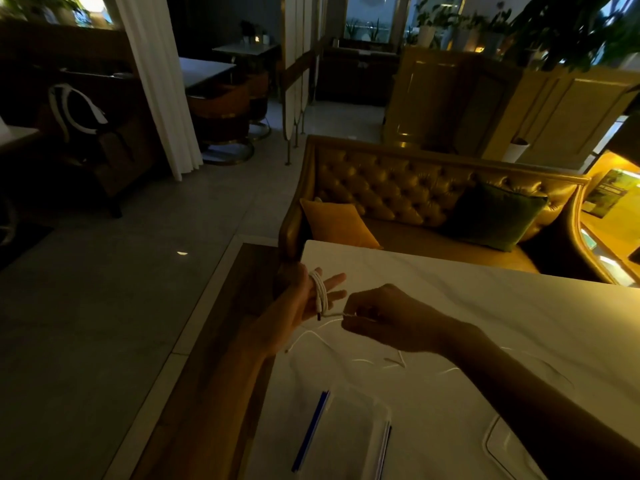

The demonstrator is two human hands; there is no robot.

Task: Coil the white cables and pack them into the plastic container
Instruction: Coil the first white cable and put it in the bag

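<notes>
A dim restaurant or lounge: a tufted sofa (pixel 415 188) with cushions (pixel 337 223) faces the marble tabletop (pixel 485 306); more tables (pixel 204 69), chairs (pixel 221 112) and potted plants (pixel 571 29) stand beyond.

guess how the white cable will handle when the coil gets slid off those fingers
Probably floppy: the white cable wraps closely round the fingers of the left hand, and loose cable lies in slack curves on the table. It looks thin and light, so the coil would likely loosen once off unless pinched. The right hand holds it with a light pinch.
</notes>
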